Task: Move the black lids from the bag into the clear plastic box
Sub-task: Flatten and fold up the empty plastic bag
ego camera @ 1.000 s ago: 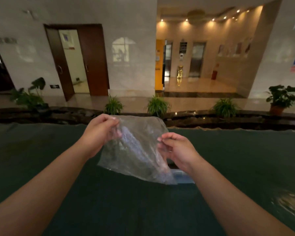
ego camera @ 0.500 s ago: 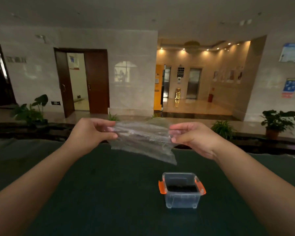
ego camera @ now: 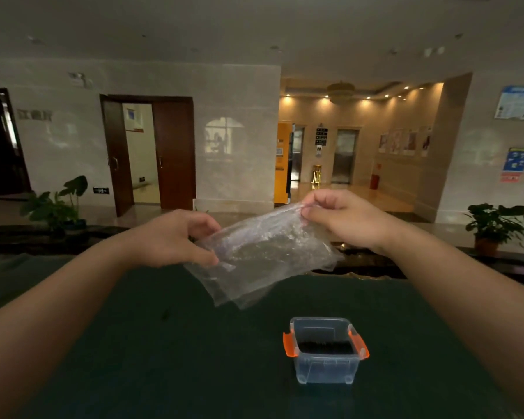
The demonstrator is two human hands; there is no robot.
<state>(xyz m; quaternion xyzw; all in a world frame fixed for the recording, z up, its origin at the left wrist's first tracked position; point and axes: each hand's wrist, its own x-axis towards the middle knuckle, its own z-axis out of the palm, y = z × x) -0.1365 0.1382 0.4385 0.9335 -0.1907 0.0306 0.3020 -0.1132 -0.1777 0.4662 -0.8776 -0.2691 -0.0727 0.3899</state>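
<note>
A clear plastic bag (ego camera: 263, 258) hangs crumpled and tilted in the air between both hands. My left hand (ego camera: 176, 237) pinches its lower left edge, and my right hand (ego camera: 342, 219) pinches its upper right corner, held higher. I see no lids inside the bag. Below it on the dark green table stands a small clear plastic box (ego camera: 325, 368) with orange side clips. It has no cover on, and black lids (ego camera: 325, 347) lie inside it as a dark mass.
The dark green table (ego camera: 164, 358) spreads wide around the box. Past its far edge runs a dark planter ledge with potted plants (ego camera: 496, 225). Behind are a lobby wall, brown doors and a lit elevator hall.
The view has tilted up. The bag has been lifted off the box, which now shows. My right hand has risen above my left, tilting the bag.
</note>
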